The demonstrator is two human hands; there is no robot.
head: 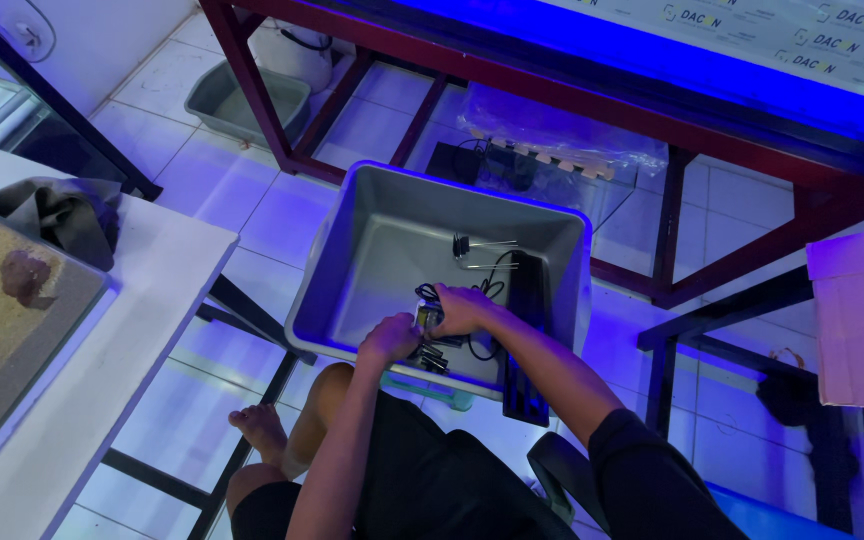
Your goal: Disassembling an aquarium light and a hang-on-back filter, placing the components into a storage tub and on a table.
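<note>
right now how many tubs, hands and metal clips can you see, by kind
grey plastic tubs: 2, the large grey tub under the hands and a smaller grey tub on the floor
hands: 2, left hand and right hand, both on a small dark device with cables
metal clips: 1, metal clip
total: 5

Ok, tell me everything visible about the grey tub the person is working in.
The grey tub is a rectangular, plastic-looking bin with rounded rim and smooth sloping walls, open on top, resting at the seated person's knees. Both hands reach inside: left hand and right hand on a small device with black cables. A metal clip lies farther back.
</note>
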